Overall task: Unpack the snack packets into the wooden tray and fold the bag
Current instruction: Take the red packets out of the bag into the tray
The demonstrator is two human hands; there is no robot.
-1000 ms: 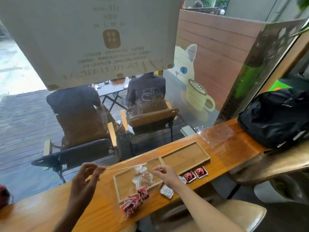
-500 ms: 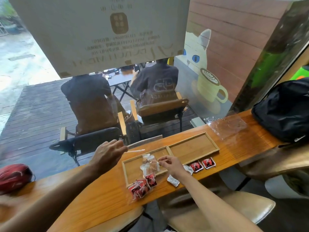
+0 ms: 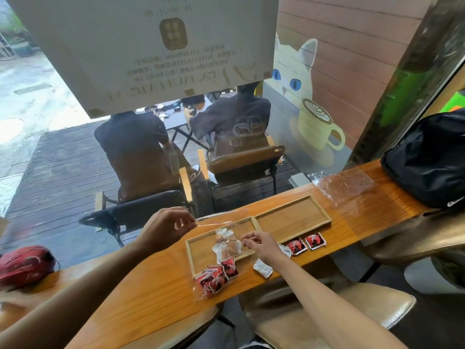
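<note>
A two-compartment wooden tray [image 3: 294, 217] lies on the wooden counter. A clear plastic bag [image 3: 221, 224] stretches over its left compartment, with several red and clear snack packets [image 3: 215, 279] inside, spilling toward the counter's near edge. My left hand [image 3: 167, 226] pinches the bag's upper left edge. My right hand [image 3: 264, 244] pinches its right edge over the tray's front rim. Two red packets [image 3: 305, 243] and a silver packet [image 3: 263, 268] lie loose on the counter in front of the tray.
A second, flat clear bag [image 3: 344, 186] lies at the counter's far right, beside a black backpack [image 3: 427, 157]. A red object [image 3: 25, 263] sits at the counter's left end. A window runs directly behind the counter. A tan stool [image 3: 372, 308] stands below.
My left hand moved right toward the tray and closed on the bag's edge. The right hand kept its pinch. The camera tilted down and shifted.
</note>
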